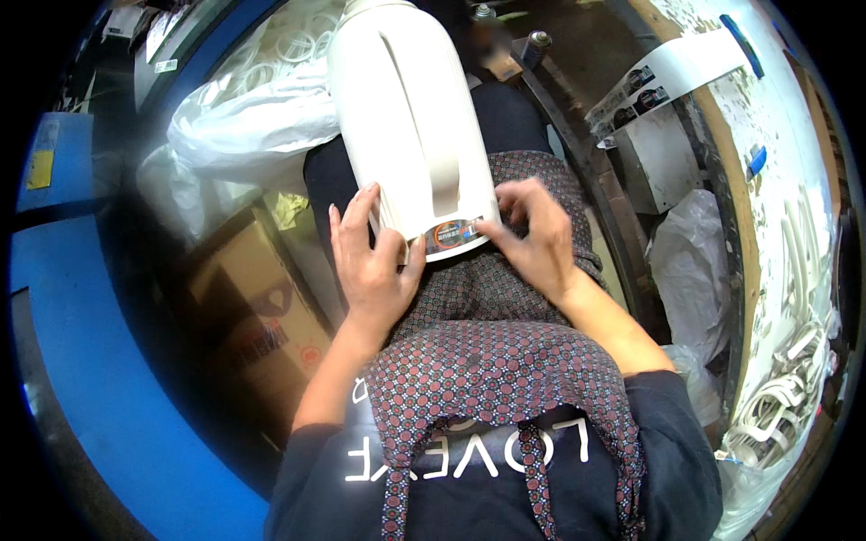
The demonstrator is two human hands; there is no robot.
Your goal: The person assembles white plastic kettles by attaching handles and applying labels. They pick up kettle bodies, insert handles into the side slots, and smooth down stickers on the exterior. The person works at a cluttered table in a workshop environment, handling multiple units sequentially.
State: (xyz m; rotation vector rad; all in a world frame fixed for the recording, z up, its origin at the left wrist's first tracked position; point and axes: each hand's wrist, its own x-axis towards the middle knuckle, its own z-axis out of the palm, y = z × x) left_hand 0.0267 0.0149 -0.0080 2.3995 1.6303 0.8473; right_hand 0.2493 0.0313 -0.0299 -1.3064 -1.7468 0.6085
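A white jug (365, 117) with a long moulded handle (442, 176) lies across my lap, its base toward me. Close to the base edge, a small dark label (451, 234) with an orange ring sits on its surface. At the label's left end is my left hand (370, 275), its thumb against the label and its fingers bent against the jug's side. My right hand (541, 234) is closed at the opposite end, thumb on the label's edge and fingers curled beside the jug. A patterned apron (487, 361) lies under the jug's base.
On the right, a backing strip of labels (663, 86) juts from a white-topped bench (762, 243) bearing a pile of white plastic handles (780, 401). A clear bag of white rings (262, 113) and a cardboard box (262, 302) stand left. Spray cans (536, 47) are beyond my knees.
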